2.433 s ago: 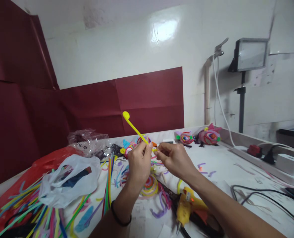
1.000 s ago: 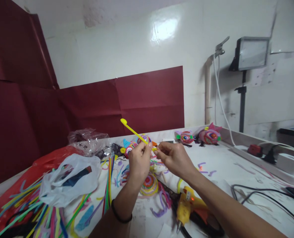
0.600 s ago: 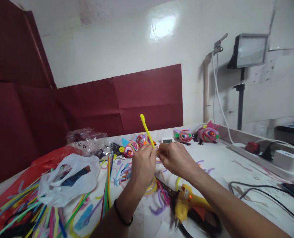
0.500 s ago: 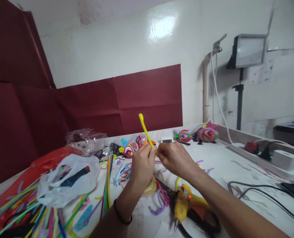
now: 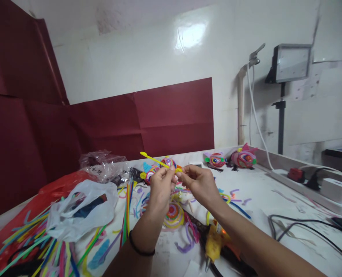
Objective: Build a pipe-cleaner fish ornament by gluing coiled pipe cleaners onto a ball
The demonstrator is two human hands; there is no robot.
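Observation:
A yellow pipe cleaner (image 5: 153, 159) sticks out to the upper left from between my two hands, its far end curled. My left hand (image 5: 161, 188) pinches it near the coiled end, and my right hand (image 5: 196, 182) pinches the same end from the right. Both hands hover over the white table (image 5: 260, 192). Under them lies a flat multicoloured coiled disc (image 5: 173, 215). A yellow glue gun (image 5: 214, 242) lies under my right forearm.
Loose coloured pipe cleaners (image 5: 44, 246) cover the table's left. A white plastic bag (image 5: 78, 207), a red bag (image 5: 64, 182) and a clear bag (image 5: 102, 165) lie there. Finished coiled figures (image 5: 243, 157) stand at the back. Black cables (image 5: 303, 227) and a power strip (image 5: 312, 184) occupy the right.
The pipe cleaner's free end has swung down from nearly upright to almost level, pointing left. My hands stayed together at about the same spot.

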